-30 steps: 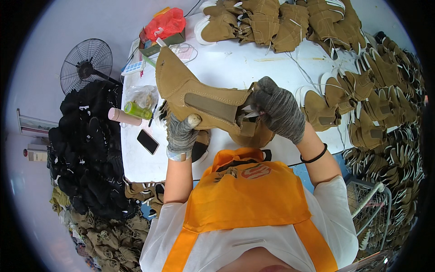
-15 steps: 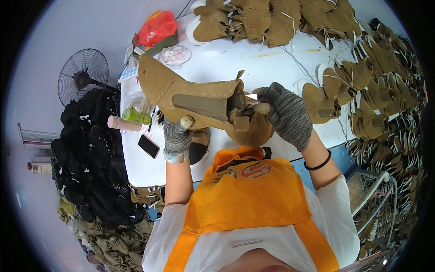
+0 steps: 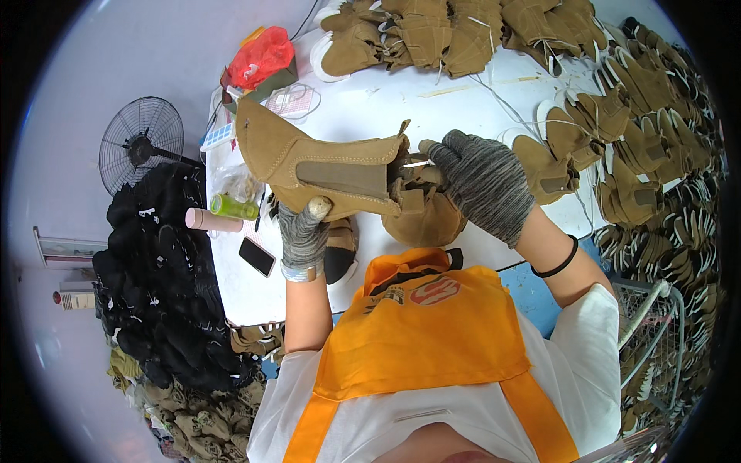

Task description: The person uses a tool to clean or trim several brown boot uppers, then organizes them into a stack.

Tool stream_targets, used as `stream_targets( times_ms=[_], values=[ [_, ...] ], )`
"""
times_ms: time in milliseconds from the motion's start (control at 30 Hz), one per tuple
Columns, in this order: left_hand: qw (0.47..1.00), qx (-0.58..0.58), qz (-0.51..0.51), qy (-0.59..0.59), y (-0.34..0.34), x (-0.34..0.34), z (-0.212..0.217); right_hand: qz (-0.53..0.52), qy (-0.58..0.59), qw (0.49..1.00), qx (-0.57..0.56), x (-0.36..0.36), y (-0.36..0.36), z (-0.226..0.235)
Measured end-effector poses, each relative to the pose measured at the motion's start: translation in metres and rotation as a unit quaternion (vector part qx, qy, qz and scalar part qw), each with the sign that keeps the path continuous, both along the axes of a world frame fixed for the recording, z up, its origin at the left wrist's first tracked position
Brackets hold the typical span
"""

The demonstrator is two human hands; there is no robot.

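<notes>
A tan suede boot upper (image 3: 272,147) with a grey-brown elastic side panel and a heel pull tab lies sideways above the table. My left hand (image 3: 303,235), in a grey fingerless glove, grips its lower edge, thumb on the near side. At the boot's open top, on the right, my gloved right hand (image 3: 486,185) is closed on a small tool with a thin bright tip (image 3: 417,163). That tip points into the opening; the fingers hide the rest. Another tan upper (image 3: 423,224) sits just below the opening. A shoe with a dark inside (image 3: 340,251) lies beside my left wrist.
Tan uppers pile along the table's (image 3: 370,108) far edge (image 3: 424,35) and right side (image 3: 548,154). At left are a phone (image 3: 256,257), a pink bottle (image 3: 214,220), a green container (image 3: 234,207), and a red bag (image 3: 261,58). Black goods (image 3: 154,285) and a fan (image 3: 141,147) stand beyond.
My right hand has turned slightly, and the tool's bright tip now shows farther left, in the boot opening. My left hand keeps its grip on the boot upper. The whole view has shifted slightly.
</notes>
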State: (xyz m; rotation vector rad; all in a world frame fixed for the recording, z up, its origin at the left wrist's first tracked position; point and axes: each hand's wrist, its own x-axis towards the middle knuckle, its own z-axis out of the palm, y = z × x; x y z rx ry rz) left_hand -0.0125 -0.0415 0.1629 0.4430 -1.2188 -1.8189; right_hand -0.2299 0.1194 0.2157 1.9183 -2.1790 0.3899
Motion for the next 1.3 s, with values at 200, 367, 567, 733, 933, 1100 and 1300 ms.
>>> stream_targets(
  times_ms=[200,367,567,733,933,1100,1300],
  values=[
    [1.0,-0.009,0.003,0.004,0.002,0.0,0.002,0.008,0.014,1.0,0.0,-0.003,0.005,0.005],
    [1.0,-0.008,0.001,0.003,0.002,-0.003,0.001,0.013,0.019,1.0,0.0,-0.003,0.005,0.002],
    [1.0,0.002,-0.006,0.008,0.006,-0.005,0.0,0.022,0.019,1.0,0.008,0.001,0.005,0.0],
    [1.0,-0.012,-0.014,0.014,0.005,-0.006,-0.001,0.003,-0.003,0.999,0.034,0.003,0.004,-0.002],
    [1.0,-0.009,-0.017,0.014,0.004,-0.008,-0.001,-0.012,-0.049,0.997,0.063,0.0,0.007,-0.004],
    [0.999,0.022,-0.003,0.024,0.003,-0.001,-0.002,-0.015,-0.204,0.975,-0.084,-0.007,0.016,-0.007],
    [1.0,-0.017,0.003,0.019,0.006,-0.005,0.0,-0.034,-0.384,0.909,-0.157,-0.007,0.016,-0.05]
  ],
)
